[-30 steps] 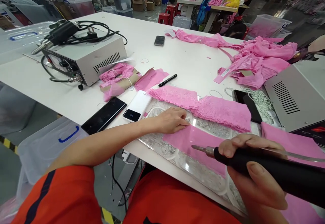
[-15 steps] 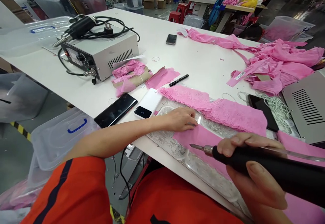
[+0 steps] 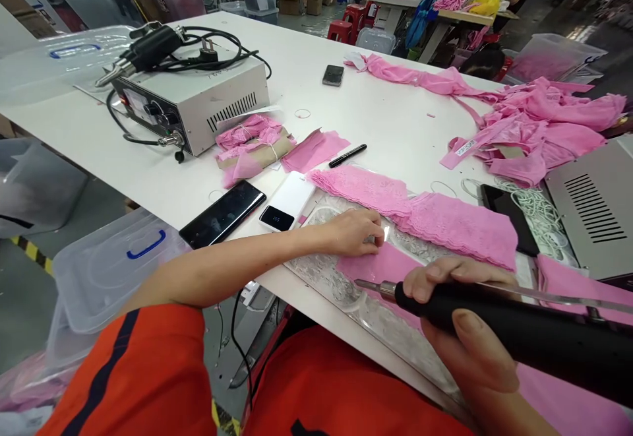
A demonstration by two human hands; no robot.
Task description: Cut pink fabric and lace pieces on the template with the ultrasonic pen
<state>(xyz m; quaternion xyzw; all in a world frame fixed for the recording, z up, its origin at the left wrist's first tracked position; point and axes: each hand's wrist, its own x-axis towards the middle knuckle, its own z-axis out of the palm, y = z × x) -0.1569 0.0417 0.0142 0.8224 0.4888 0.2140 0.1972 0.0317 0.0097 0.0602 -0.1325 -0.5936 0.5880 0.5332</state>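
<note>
My right hand (image 3: pixel 459 317) grips a thick black handheld tool (image 3: pixel 494 324) with a pointed metal tip. The tip points left, over the lower left edge of a flat pink fabric piece (image 3: pixel 378 264); I cannot tell whether it touches. My left hand (image 3: pixel 353 231) has its fingers curled together at the upper left edge of this fabric, which its fingertips appear to pinch. Under the fabric lies a clear, marbled-looking board (image 3: pixel 321 278) with raised outlines. A folded strip of pink lace fabric (image 3: pixel 459 225) rests along the board's far side.
A grey control box (image 3: pixel 198 106) carries a similar black tool (image 3: pixel 148 50) and cables. Near my left forearm lie a black phone (image 3: pixel 225 215) and white power bank (image 3: pixel 287 202). A pen (image 3: pixel 347 155), pink garments (image 3: pixel 539 126) and another grey box (image 3: pixel 593 205) are also on the table (image 3: pixel 297 80).
My right hand and the black tool have moved left, bringing the tip to the fabric's left edge. My left hand has barely moved. The view has shifted slightly.
</note>
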